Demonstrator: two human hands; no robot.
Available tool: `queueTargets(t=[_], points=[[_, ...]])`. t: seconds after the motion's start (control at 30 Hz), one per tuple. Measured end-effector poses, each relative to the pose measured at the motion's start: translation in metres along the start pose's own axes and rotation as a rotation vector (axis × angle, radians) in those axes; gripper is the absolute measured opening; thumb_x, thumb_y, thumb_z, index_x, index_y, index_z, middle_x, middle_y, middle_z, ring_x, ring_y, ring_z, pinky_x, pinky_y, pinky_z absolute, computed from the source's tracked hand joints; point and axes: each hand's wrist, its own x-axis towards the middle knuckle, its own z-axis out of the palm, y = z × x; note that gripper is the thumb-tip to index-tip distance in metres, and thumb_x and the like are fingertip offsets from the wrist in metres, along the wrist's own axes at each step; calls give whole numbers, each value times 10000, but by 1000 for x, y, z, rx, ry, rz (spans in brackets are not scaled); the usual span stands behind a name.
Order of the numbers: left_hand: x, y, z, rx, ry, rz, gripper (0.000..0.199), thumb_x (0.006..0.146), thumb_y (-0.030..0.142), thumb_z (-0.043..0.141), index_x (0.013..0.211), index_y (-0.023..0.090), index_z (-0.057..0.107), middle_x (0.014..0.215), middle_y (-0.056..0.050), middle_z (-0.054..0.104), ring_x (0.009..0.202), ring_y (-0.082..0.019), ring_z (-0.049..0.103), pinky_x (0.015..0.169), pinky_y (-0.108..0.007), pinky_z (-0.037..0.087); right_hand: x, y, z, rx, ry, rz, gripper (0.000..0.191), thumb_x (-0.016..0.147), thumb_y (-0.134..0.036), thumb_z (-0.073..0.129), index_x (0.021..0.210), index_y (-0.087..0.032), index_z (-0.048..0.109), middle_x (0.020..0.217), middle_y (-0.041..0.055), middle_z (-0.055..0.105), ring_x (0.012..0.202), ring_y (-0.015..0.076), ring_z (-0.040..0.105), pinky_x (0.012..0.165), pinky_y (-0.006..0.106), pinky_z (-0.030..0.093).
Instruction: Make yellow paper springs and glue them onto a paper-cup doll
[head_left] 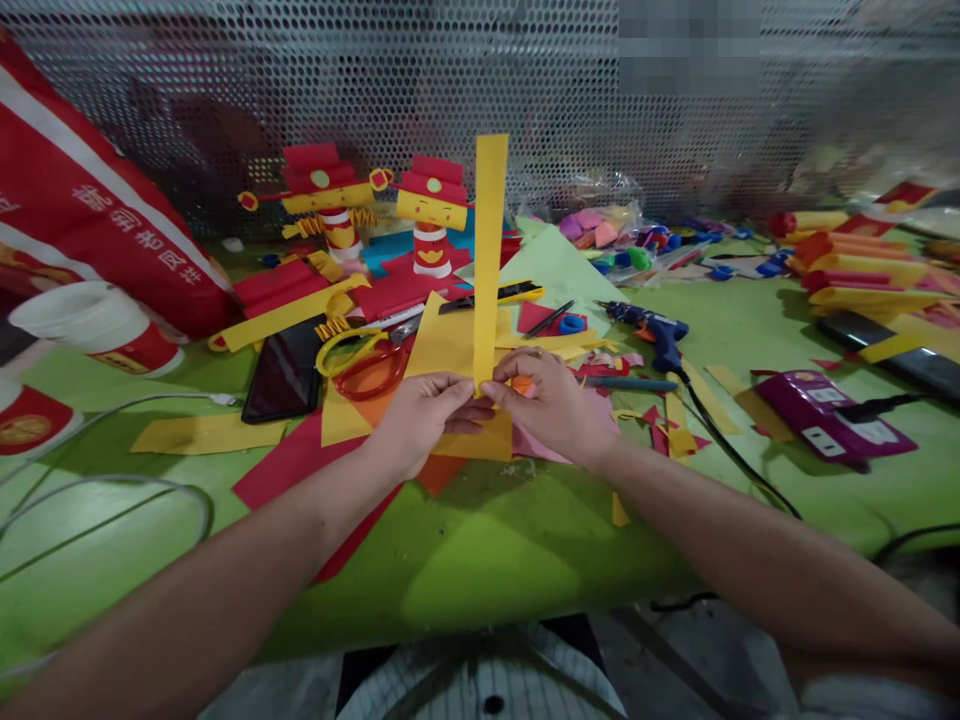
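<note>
A long yellow paper strip (pixel 490 240) stands upright in front of me, its lower end pinched between both hands. My left hand (pixel 420 415) grips the bottom left of the strip with thumb and fingers. From the other side, my right hand (pixel 551 400) pinches the same end, so the two thumbs nearly meet. Fingers cover the very bottom of the strip. Below the hands lie yellow paper sheets (pixel 352 415) over red paper (pixel 285 465). Scissors with yellow and red handles (pixel 371 370) rest just left of the strip.
Two paper figures with red hats (pixel 429 215) stand at the back. A blue glue gun (pixel 652 330) and a purple power strip (pixel 832 415) lie at the right, joined by cables. A black phone (pixel 283 370), paper cups (pixel 105 325) and a red bag (pixel 112 200) are at the left.
</note>
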Motion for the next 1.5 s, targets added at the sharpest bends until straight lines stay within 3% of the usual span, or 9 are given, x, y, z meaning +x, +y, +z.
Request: queueTargets(t=[0.43,0.53,0.6,0.7,0.87,1.0,1.17,1.33,1.5], points=[[-1,-3,3,107,55,77,246,616,342,746,657,125,637,638,-35,683,605,-133,638,613,-257,517,3,-9,-6,-39,-71,116,105,669,-191,688,590,-192,618,688,14,658,749,186,563,752,359,361],[-1,-3,5,61,79,91,223,635,321,733,636,134,612,604,-19,673,563,-121,631,574,-242,516,1,-10,-8,-42,-84,120,117,704,-239,660,611,-187,612,633,-1,625,625,139,520,627,292,347],[-1,-1,5,-4,95,108,205,650,302,720,634,143,591,579,-8,667,548,-126,637,561,-240,517,-1,-10,-10,-18,-133,132,266,745,-328,623,538,-176,550,510,-25,522,500,98,423,512,257,280],[1,2,4,-86,141,139,190,665,274,705,628,155,561,559,1,665,543,-135,647,581,-255,528,-3,-9,-9,121,-233,206,469,765,-521,546,462,-179,441,435,-52,349,434,72,316,448,248,217],[1,4,4,-120,173,173,162,698,268,679,662,148,577,594,-14,682,586,-141,662,609,-255,529,-4,-6,1,536,-196,391,435,710,-611,539,682,-178,522,601,-22,499,517,90,434,481,236,354],[0,3,3,-126,82,115,164,710,270,673,667,149,571,600,-14,681,568,-136,653,585,-248,517,-2,-1,5,768,-192,324,275,667,-428,639,794,-193,576,736,8,591,652,117,516,594,266,436],[1,7,-4,-88,-35,14,185,712,278,673,644,149,560,547,2,649,453,-98,591,495,-211,474,4,11,-1,894,-284,217,256,676,-345,639,905,-230,646,690,-14,592,646,126,537,672,318,470],[0,9,-5,26,-129,-91,182,682,261,692,632,142,562,541,-15,650,427,-111,595,432,-200,457,7,17,-10,837,-359,139,186,635,-326,721,786,-223,681,820,19,639,702,134,575,670,302,488],[-1,8,-4,116,-105,-98,192,680,274,696,633,142,565,529,-16,646,436,-118,607,430,-197,466,9,20,-9,859,-440,124,231,622,-435,724,668,-216,665,683,-8,612,625,113,547,635,289,481]])
